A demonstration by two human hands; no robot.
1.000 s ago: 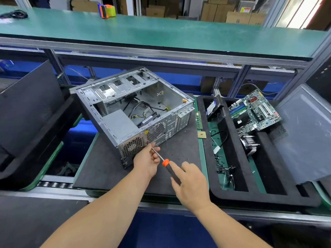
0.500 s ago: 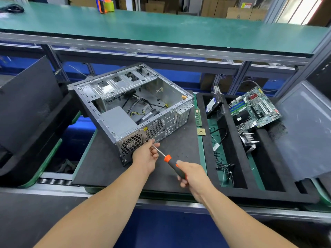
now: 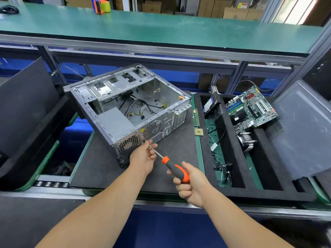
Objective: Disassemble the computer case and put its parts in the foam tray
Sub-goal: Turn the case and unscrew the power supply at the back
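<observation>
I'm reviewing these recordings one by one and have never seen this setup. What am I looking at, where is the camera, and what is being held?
There is no robot here: a person works with bare hands, and the single camera sits on their head, looking forward and down, so both arms come in from the bottom edge.

On the dark mat lies an opened computer case, with cables and a grey power supply box inside. To its right is the black foam tray, already holding a motherboard, a hard drive, a finned heatsink and loose cables.

The right hand has its grip on the orange and black handle of a screwdriver. The left hand pinches the metal shaft near its tip, at the case's rear panel by the fan grille.
</observation>
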